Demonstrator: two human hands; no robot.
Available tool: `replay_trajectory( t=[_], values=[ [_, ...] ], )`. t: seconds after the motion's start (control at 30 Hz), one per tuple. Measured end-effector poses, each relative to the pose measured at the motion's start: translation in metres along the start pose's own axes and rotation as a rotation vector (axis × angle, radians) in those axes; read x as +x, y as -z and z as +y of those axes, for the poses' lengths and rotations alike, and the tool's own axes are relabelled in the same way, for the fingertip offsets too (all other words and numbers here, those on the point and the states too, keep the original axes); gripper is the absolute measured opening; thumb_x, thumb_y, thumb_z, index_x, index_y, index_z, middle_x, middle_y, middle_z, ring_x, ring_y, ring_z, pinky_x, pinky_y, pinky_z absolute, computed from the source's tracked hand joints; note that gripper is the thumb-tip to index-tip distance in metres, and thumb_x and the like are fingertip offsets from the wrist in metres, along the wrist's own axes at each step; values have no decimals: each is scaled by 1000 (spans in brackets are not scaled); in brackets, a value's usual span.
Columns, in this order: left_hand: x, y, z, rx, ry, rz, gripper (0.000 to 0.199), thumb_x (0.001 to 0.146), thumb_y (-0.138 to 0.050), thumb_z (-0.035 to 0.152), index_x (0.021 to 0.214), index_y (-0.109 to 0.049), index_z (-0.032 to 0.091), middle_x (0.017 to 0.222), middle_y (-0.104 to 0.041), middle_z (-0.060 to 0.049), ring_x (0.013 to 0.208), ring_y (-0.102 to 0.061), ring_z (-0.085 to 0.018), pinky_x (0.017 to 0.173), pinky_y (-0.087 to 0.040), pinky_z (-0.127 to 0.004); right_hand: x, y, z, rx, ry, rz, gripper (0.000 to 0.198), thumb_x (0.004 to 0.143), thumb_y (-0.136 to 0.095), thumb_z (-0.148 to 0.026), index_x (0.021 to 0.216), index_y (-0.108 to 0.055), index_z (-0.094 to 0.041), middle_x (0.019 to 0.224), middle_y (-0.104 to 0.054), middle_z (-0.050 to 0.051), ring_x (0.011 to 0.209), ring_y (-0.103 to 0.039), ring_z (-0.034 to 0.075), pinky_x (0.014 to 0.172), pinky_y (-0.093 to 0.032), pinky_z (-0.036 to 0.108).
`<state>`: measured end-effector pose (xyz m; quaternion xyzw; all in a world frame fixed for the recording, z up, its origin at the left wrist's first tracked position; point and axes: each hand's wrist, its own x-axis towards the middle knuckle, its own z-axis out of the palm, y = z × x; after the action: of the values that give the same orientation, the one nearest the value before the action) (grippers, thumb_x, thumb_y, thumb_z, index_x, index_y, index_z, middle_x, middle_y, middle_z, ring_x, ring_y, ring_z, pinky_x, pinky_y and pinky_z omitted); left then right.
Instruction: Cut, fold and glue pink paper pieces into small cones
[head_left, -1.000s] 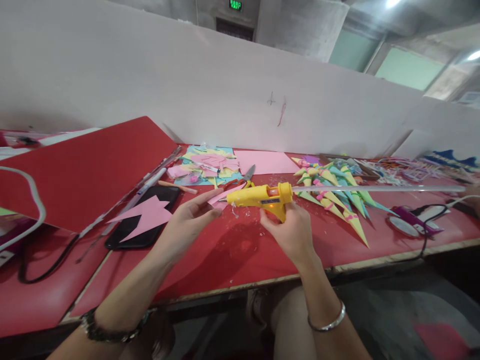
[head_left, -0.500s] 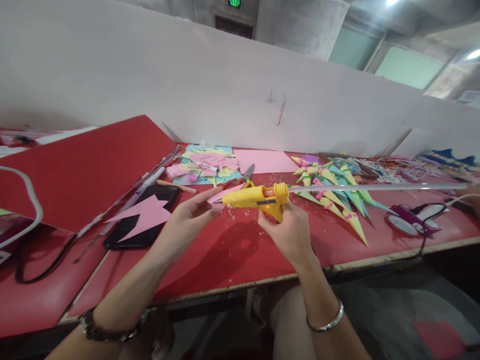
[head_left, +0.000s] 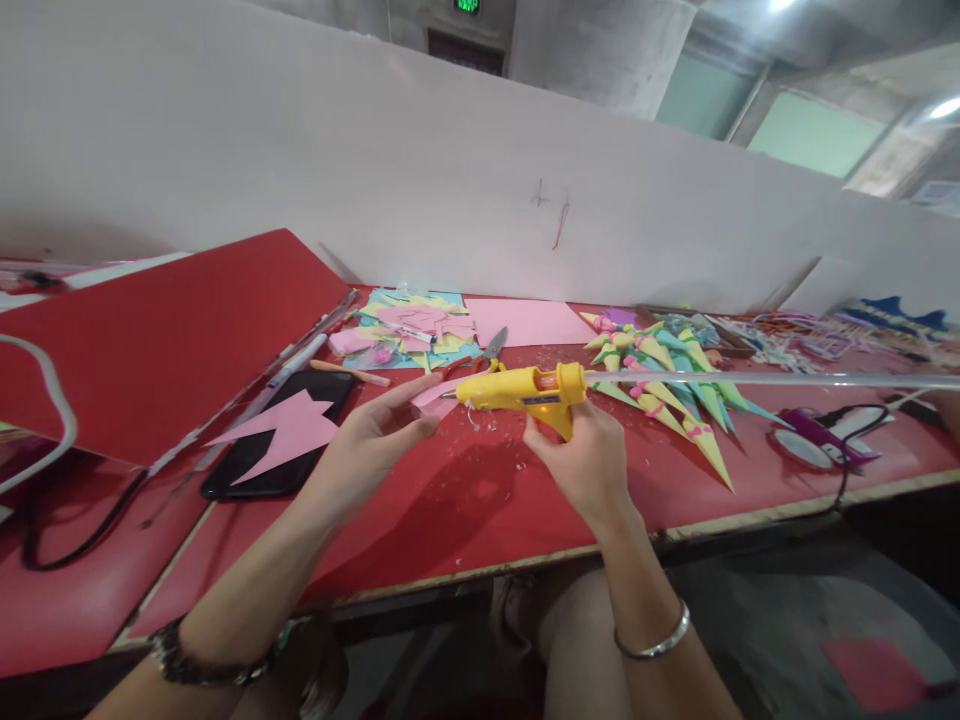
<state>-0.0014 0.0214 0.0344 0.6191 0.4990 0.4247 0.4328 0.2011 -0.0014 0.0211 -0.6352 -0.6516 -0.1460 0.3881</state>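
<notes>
My right hand (head_left: 585,450) is wrapped round the handle of a yellow hot glue gun (head_left: 510,388), its nozzle pointing left. A long clear glue stick (head_left: 765,379) runs out of its back toward the right edge. Between the thumb and fingers of my left hand (head_left: 386,425) is a piece of pink paper (head_left: 435,398), partly hidden by the hand and the gun. The nozzle is over or at the edge of that paper; whether it touches I cannot tell. Behind the gun lie scissors (head_left: 495,345) with orange handles.
Cut pink paper (head_left: 289,430) rests on a black phone (head_left: 255,475) at left. Paper scraps (head_left: 420,325) and a pink sheet (head_left: 532,322) lie at the back. Several decorated paper cones (head_left: 690,410) are piled at right, near a purple box (head_left: 825,440). A red board (head_left: 187,340) leans at left.
The glue gun in my right hand has moved slightly right, its nozzle drawing back a little from my left fingers. My left hand keeps the pink paper almost in place.
</notes>
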Motion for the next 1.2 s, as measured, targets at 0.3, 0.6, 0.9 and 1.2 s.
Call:
replay_trajectory(
  t=[0.3, 0.6, 0.9, 1.2],
  values=[
    [0, -2, 0, -71, 17, -26, 51, 72, -62, 35, 121, -53, 26, 86, -63, 0, 81, -55, -15, 76, -43, -26, -3, 0, -9, 46, 34, -40, 22, 70, -53, -29, 87, -61, -18, 58, -62, 2, 52, -58, 18, 48, -36, 25],
    [0, -2, -1, -58, 10, -29, 50, 73, -61, 35, 121, -52, 26, 91, -64, -1, 83, -56, -15, 77, -44, -28, -2, 0, -9, 50, 31, -41, 23, 70, -52, -29, 87, -61, -18, 59, -63, 2, 54, -58, 19, 49, -36, 25],
    [1, 0, -1, -11, 16, 0, 49, 72, -62, 36, 119, -54, 28, 80, -62, 2, 70, -53, -11, 67, -43, -23, -1, 1, -1, -5, 13, -14, 23, 71, -52, -30, 86, -62, -16, 58, -61, 3, 52, -57, 19, 48, -36, 26],
    [2, 1, -4, -9, 2, 7, 51, 70, -62, 38, 119, -55, 27, 86, -63, -1, 74, -54, -14, 70, -44, -26, 1, 1, 4, -7, 1, 18, 24, 70, -52, -28, 88, -63, -16, 58, -62, 4, 51, -57, 19, 47, -36, 26]
  ],
)
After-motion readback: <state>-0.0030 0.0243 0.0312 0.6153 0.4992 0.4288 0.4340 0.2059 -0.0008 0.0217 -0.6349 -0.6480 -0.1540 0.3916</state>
